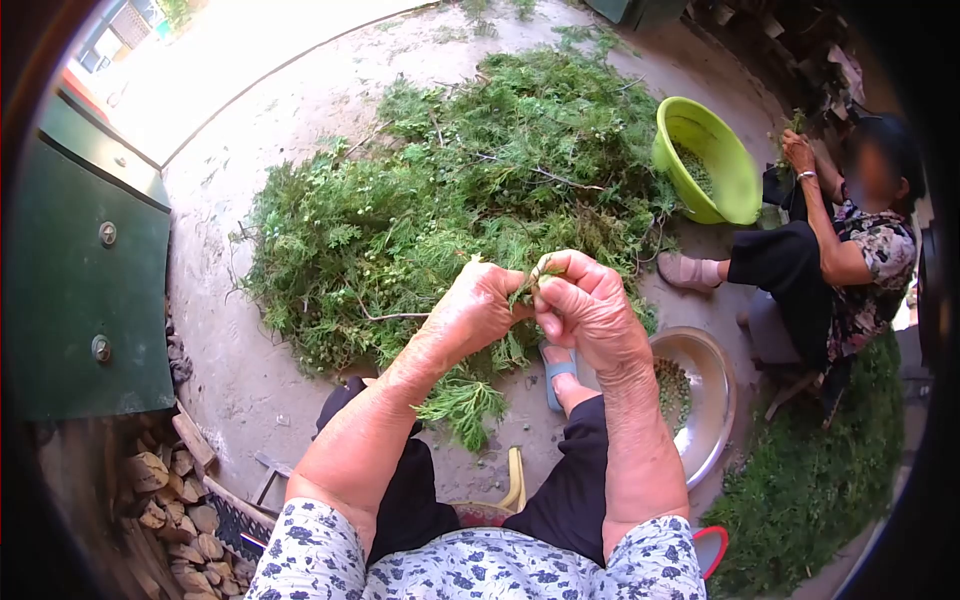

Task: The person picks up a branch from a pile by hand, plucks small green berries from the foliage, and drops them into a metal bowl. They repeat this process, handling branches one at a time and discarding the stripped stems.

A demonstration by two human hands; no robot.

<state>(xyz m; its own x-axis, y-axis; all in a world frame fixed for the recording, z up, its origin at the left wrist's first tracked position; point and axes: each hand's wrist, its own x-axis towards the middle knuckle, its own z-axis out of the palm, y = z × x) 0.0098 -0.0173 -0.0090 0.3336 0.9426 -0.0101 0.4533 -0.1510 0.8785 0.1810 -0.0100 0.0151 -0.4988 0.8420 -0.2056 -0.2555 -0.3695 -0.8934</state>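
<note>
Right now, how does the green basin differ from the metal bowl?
The green basin is bright plastic; the metal bowl is shiny steel. The green basin sits tilted beside the other person, while the metal bowl rests on the ground near the wearer's foot. The green basin looks deeper, the metal bowl shallower. Both hold small green pickings.

Two basins [738,190] [718,375], one branch heap [450,170]

1. Single view, worn on the person's head, facing forward and down over the lap.
2. Close above the left hand [478,308] and right hand [592,305] pinching a sprig [527,286]; green heap [450,170] farther off.
3. Wide lens, dark curved edges.
</note>
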